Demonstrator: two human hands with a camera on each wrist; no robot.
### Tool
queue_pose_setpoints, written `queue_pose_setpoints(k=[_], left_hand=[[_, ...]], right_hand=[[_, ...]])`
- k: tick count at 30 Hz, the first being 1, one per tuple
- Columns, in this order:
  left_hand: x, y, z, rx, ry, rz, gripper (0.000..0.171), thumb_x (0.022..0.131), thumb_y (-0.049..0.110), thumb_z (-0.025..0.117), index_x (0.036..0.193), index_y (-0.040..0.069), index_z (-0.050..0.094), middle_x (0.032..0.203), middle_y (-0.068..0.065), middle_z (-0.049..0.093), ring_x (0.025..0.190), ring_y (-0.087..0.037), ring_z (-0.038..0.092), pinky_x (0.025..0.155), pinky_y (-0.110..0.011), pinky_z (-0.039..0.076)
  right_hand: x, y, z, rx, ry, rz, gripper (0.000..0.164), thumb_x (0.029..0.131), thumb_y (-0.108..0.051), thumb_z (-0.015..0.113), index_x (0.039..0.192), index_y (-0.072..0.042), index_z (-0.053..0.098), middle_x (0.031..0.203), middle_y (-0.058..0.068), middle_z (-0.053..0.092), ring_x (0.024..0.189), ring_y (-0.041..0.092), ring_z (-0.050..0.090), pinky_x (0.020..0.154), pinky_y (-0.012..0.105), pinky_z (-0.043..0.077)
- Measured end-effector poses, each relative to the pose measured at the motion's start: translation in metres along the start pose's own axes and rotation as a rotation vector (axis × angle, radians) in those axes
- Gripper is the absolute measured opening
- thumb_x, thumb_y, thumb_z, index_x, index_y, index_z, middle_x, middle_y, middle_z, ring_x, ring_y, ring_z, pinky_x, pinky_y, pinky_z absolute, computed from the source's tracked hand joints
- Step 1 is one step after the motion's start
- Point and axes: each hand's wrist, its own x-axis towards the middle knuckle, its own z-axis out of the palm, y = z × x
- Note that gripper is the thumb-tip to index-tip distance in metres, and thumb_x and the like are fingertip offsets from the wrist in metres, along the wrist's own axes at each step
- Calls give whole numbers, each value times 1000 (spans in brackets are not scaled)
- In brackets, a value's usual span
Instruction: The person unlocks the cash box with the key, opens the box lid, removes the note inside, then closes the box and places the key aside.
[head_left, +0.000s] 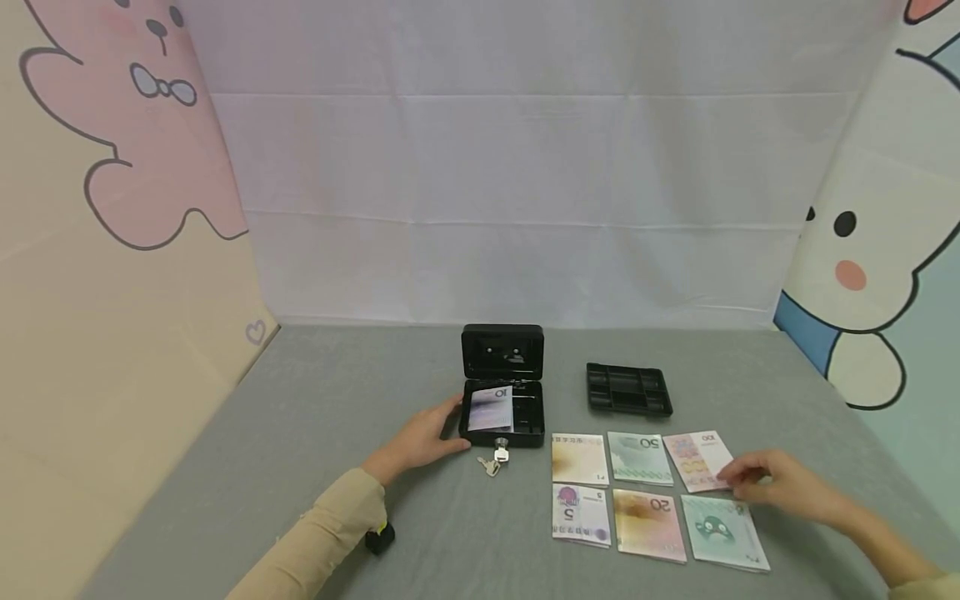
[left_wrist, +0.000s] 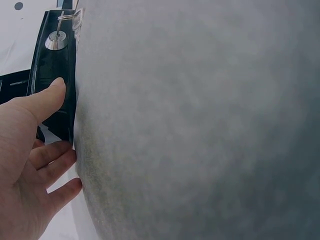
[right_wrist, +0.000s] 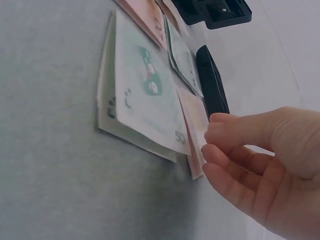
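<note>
A small black cash box (head_left: 528, 440) stands with its lid (head_left: 502, 352) raised and a purple 10 banknote (head_left: 491, 408) inside. My left hand (head_left: 423, 435) grips the box's near left corner, thumb on the front face and fingers at the side. Keys (head_left: 491, 467) hang from the front lock (left_wrist: 56, 40). On the right, my right hand (head_left: 780, 483) has its thumb and index finger together at the near right edge of a pink 100 banknote (head_left: 696, 460). Just below that hand lies a green banknote stack (head_left: 723, 533), folded or fanned open along one side (right_wrist: 145, 85).
Beside the pink note lie a green 50 stack (head_left: 640, 458), a brownish 1 stack (head_left: 579, 460), a purple 5 stack (head_left: 581, 515) and an orange 20 stack (head_left: 649, 525). A black compartment tray (head_left: 628, 390) sits behind them. A white cloth wall (head_left: 525, 167) closes off the back.
</note>
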Motion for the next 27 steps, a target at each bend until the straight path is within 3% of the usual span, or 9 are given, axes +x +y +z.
queue_pose_setpoints(k=[6, 13, 17, 24, 27], left_hand=[[0, 2, -3, -4, -4, 0, 73, 80, 27, 70, 137, -2, 33, 127, -18, 51, 116, -32, 49, 95, -44, 40], [0, 2, -2, 10, -7, 4, 73, 80, 27, 69, 137, -2, 33, 127, -17, 52, 116, -32, 49, 95, -44, 40], [0, 1, 0, 15, -6, 15, 73, 80, 28, 69, 136, -2, 34, 126, -18, 52, 115, -32, 50, 94, -44, 41], [-1, 1, 1, 4, -7, 6, 74, 80, 27, 69, 137, -3, 32, 128, -18, 51, 116, -32, 49, 94, -44, 40], [-1, 1, 0, 2, 0, 8, 74, 80, 27, 70, 137, -4, 32, 128, -19, 51, 116, -32, 49, 94, -44, 40]], right_hand=[[14, -16, -8, -34, 13, 21, 19, 80, -3, 62, 97, 5, 64, 89, 7, 62, 72, -1, 49, 61, 21, 47], [44, -40, -13, -68, 17, -89, 20, 80, -4, 63, 98, 5, 64, 87, 6, 63, 73, 2, 50, 63, 23, 47], [62, -53, -13, -76, 11, -96, 21, 81, -5, 63, 100, 3, 64, 92, 7, 64, 78, 7, 55, 67, 26, 48], [95, -80, -9, 3, -1, -147, 27, 84, -12, 63, 104, 5, 62, 98, 15, 64, 83, 16, 60, 69, 26, 51], [110, -92, -4, 10, -2, -180, 31, 84, -20, 64, 105, 4, 63, 97, 12, 64, 82, 14, 61, 68, 24, 51]])
